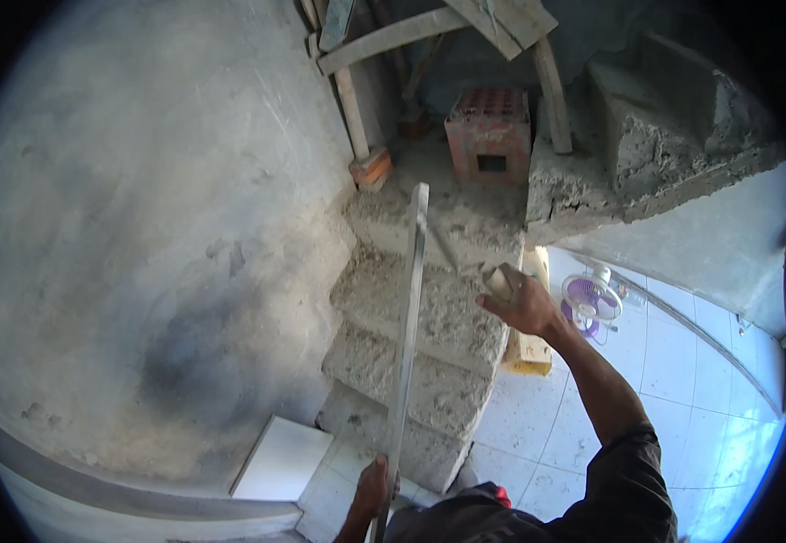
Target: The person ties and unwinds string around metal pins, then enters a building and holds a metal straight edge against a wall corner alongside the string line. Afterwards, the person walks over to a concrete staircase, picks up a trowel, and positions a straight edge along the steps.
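My left hand point(373, 487) is closed round the lower part of a long, straight metal bar point(407, 335). The bar slants up over rough concrete steps point(411, 357), its far end near the upper steps. In my right hand point(529, 306), over the right edge of the steps, is a trowel with a pale, thick handle point(500, 282). Its thin grey blade point(445, 246) points up and left toward the bar, seen nearly edge-on. Whether bar or blade touches the concrete, I cannot tell.
A plastered wall point(158, 226) borders the steps at left; a white tile point(282, 459) leans at its foot. Above stand a red hollow brick block point(488, 136) and wooden props point(352, 113). At right, a purple-and-white fan point(590, 297) stands on the tiled floor below another rough flight point(637, 154).
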Available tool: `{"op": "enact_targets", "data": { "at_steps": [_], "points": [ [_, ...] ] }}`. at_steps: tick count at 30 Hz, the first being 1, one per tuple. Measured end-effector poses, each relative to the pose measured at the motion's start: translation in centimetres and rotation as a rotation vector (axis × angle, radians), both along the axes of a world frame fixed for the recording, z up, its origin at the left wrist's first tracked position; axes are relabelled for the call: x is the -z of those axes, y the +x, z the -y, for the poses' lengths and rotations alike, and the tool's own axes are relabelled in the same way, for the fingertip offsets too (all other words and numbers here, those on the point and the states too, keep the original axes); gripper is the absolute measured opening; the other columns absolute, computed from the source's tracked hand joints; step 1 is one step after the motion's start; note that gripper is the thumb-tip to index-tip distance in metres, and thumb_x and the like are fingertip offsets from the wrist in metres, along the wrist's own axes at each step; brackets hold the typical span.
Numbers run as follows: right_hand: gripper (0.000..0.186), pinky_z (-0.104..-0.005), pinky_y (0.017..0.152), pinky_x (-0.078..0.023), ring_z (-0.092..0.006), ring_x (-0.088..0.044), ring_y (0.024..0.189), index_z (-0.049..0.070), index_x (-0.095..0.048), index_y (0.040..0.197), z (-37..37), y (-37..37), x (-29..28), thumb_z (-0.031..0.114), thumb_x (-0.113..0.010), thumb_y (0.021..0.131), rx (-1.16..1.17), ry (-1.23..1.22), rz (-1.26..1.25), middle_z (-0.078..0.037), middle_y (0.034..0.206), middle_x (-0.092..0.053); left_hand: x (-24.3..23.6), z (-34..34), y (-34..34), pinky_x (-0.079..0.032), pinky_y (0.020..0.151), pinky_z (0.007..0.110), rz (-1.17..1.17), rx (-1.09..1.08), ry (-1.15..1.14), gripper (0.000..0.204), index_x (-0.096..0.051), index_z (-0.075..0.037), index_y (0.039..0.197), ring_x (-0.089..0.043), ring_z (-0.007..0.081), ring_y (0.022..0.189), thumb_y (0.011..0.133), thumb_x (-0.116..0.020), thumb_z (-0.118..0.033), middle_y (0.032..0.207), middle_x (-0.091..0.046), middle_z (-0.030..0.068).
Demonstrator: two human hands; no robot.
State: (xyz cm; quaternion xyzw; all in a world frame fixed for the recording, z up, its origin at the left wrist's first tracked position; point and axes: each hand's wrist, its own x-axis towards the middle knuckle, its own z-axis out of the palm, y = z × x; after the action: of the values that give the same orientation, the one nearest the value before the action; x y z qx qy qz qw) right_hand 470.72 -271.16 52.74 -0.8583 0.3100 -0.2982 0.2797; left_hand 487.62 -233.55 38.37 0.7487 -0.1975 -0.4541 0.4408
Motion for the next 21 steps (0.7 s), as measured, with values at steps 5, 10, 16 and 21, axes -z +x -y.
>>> {"op": "enact_targets", "data": {
  "at_steps": [5,10,16,21],
  "points": [
    [0.031,-0.0397,0.057,-0.056,-0.0265,-0.067,0.068,0.012,-0.061,0.104,-7.2,-2.8,2.7,0.038,-0.062,0.087,-0.258,-0.325,-0.410,-0.010,0.084,-0.066,-1.4,0.8,0.2,-0.042,0.049,0.029,-0.181,-0.057,-0.005,0.068,-0.054,-0.004,0.082,-0.051,0.0142,0.051,0.094,-0.027,-0.065,0.060,-0.051,0.0038],
    [0.031,-0.0428,0.067,-0.054,-0.0269,-0.068,0.080,0.014,-0.059,0.107,-3.1,-0.9,-4.1,0.039,-0.044,0.096,-0.179,-0.065,-0.749,-0.012,0.091,-0.066,-1.1,0.5,-0.2,-0.043,0.050,0.029,-0.001,-0.072,-0.008,0.064,-0.052,-0.006,0.082,-0.050,0.0132,0.051,0.095,-0.026,-0.064,0.062,-0.049,0.0027],
    [0.029,-0.0489,0.070,-0.054,-0.0337,-0.068,0.080,0.006,-0.060,0.103,7.4,-1.7,-6.5,0.032,-0.056,0.090,0.279,-0.350,-0.618,-0.018,0.087,-0.068,-1.8,1.7,-0.6,-0.043,0.050,0.029,0.046,-0.021,-0.051,0.064,-0.051,-0.006,0.085,-0.050,0.0128,0.052,0.093,-0.032,-0.067,0.062,-0.049,0.0027],
    [0.030,-0.0473,0.073,-0.055,-0.0323,-0.069,0.083,0.009,-0.058,0.110,3.7,-0.7,-8.1,0.031,-0.054,0.090,0.081,-0.394,-0.656,-0.018,0.091,-0.069,-3.5,1.6,-0.3,-0.041,0.050,0.030,0.076,-0.108,-0.010,0.062,-0.051,-0.005,0.086,-0.050,0.0135,0.052,0.093,-0.034,-0.064,0.060,-0.048,0.0034]
  ]
}}
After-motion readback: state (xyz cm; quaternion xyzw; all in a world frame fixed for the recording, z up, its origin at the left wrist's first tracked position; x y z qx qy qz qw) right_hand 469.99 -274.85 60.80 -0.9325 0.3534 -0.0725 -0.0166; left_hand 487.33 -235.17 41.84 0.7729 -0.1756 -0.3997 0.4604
